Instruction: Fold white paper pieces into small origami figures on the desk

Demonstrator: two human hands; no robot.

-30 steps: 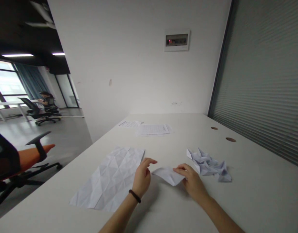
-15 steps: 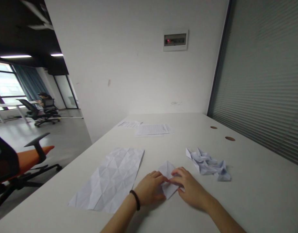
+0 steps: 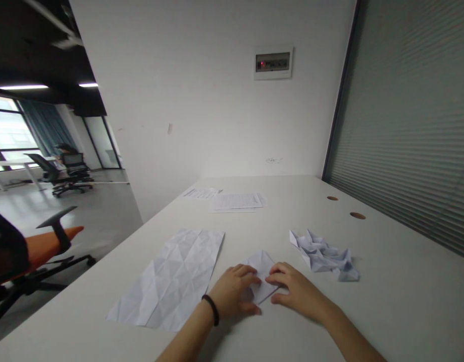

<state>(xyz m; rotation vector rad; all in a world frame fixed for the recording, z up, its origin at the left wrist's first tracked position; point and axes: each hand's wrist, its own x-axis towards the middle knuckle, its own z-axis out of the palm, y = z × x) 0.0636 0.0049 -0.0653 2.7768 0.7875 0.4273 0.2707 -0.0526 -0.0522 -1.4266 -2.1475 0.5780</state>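
Observation:
A small piece of folded white paper (image 3: 261, 261) lies on the table between my hands, its top point facing away from me. My left hand (image 3: 234, 291), with a dark band at the wrist, holds its left side, fingers curled over the paper and thumb at the near edge. From the right, my right hand (image 3: 296, 291) grips the other side, fingertips on top and thumb lower down by the edge. My fingers hide part of the folds. Left of my hands lies a large creased white sheet (image 3: 175, 276). Beyond my right hand sits a crumpled-looking pleated paper (image 3: 322, 254).
Printed sheets (image 3: 237, 201) lie toward the far end of the white table (image 3: 390, 311). Two round holes (image 3: 358, 215) are near its right edge, beside a window with blinds (image 3: 409, 141). An orange-seated chair (image 3: 47, 249) stands on the left. A person sits far back.
My right thumb and fingers have shifted slightly along the paper's right side. My left fingertips have drawn a little apart from the right ones. The other papers have stayed put.

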